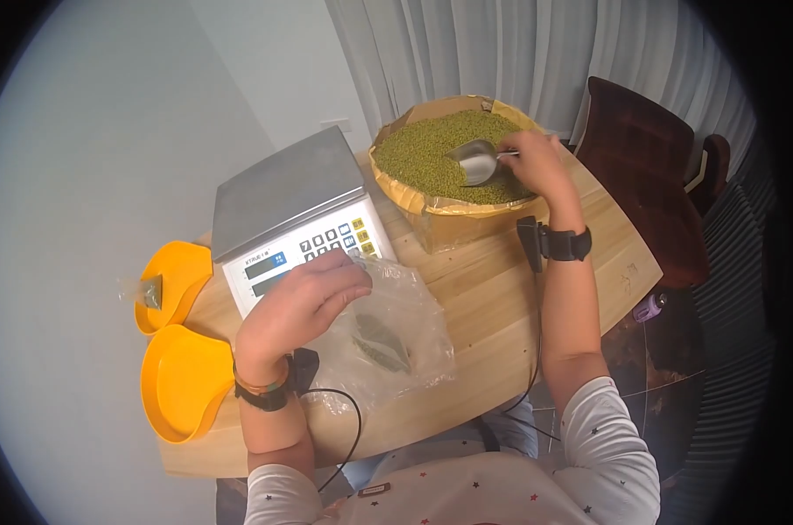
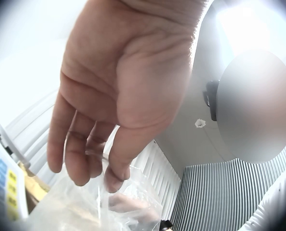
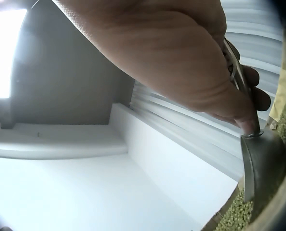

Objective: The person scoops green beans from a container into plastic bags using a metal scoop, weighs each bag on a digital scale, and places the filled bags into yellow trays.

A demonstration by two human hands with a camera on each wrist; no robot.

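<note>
My right hand [image 1: 543, 166] grips the handle of a metal scoop [image 1: 478, 162], whose bowl rests at the surface of the small green beans [image 1: 410, 157]. The beans fill a cardboard box [image 1: 453, 229] edged with yellow tape. In the right wrist view, fingers wrap the handle and the scoop [image 3: 261, 161] dips among the beans [image 3: 237, 214]. With thumb and fingertips my left hand [image 1: 300, 302] pinches the top of a clear plastic bag [image 1: 427, 315] in front of the scale. A little green material shows low in the bag. The left wrist view has the bag [image 2: 68, 204] hanging below the fingertips.
A digital scale [image 1: 291, 188] with a bare metal plate stands left of the box. Two yellow scoop-shaped trays [image 1: 182, 429] sit at the table's left edge, the farther one with a small filled bag [image 1: 153, 293]. A dark red chair [image 1: 637, 157] stands beyond the right edge.
</note>
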